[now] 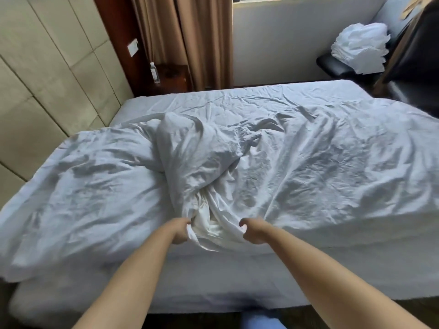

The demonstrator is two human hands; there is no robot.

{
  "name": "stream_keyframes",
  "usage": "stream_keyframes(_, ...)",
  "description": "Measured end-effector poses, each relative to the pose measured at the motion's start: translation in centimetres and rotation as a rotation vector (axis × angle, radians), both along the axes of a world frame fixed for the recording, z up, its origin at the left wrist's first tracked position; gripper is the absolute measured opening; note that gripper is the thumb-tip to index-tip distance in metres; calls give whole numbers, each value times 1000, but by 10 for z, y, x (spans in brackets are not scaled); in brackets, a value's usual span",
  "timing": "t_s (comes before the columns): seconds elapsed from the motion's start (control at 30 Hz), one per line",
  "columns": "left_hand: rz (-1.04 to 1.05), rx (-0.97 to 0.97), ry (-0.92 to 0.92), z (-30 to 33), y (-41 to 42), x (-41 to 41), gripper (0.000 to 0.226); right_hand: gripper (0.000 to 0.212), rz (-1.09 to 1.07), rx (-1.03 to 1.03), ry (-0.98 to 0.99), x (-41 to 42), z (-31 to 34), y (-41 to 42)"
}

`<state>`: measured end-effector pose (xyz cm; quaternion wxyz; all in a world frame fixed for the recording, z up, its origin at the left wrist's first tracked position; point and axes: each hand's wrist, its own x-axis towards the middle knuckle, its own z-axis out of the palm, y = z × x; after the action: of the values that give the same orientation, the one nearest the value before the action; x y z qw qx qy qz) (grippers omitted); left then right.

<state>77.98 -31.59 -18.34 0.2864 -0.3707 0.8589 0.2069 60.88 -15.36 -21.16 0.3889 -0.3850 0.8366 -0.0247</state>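
A crumpled white duvet cover [297, 162] lies spread over the bed [213, 286], bunched into a ridge down the middle. At the near edge its fabric gathers into a thick fold between my hands. My left hand [180, 232] grips the left side of that fold. My right hand [253, 232] grips the right side, thumb raised. Both forearms reach in from the bottom of the view.
A padded headboard wall [47, 79] runs along the left. A wooden nightstand [173, 76] with a water bottle [154, 72] stands behind the bed, by brown curtains [185, 36]. Folded white linen [361, 47] is piled on a dark bench [332, 65] at the back right.
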Motion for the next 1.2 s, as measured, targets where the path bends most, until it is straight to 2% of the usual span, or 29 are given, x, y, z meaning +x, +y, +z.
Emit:
stream_keyframes(0.13,-49,-47,63,9,-12,-23,46,50,-66,-90,-1,-12,8,-17)
stream_keyframes(0.37,-138,-213,130,0,-60,-90,57,45,-223,-212,-148,-49,-9,-69)
stream_keyframes(0.6,-126,-245,13,-35,-127,-159,96,45,-494,-315,-464,-99,-38,-143)
stream_keyframes(0.73,-5,-185,10,-59,-151,-184,106,41,-691,-386,-610,-118,-63,-177)
stream_keyframes(0.8,57,-184,18,-67,-157,-192,101,39,-761,-398,-670,-122,-73,-191)
stream_keyframes(0.87,197,-165,78,-72,-167,-194,86,55,-846,-388,-742,-126,-80,-204)
stream_keyframes(0.97,492,-27,334,-68,-185,-183,60,87,-981,-348,-939,-124,-76,-222)
stream_keyframes(1.03,657,118,503,-56,-192,-168,56,82,-1041,-386,-1073,-118,-63,-239)
stream_keyframes(1.1,744,208,588,-40,-192,-150,54,70,-1055,-445,-1184,-107,-44,-265)
stream_keyframes(1.2,821,307,587,-24,-196,-109,46,54,-1004,-530,-1080,-75,-8,-302)
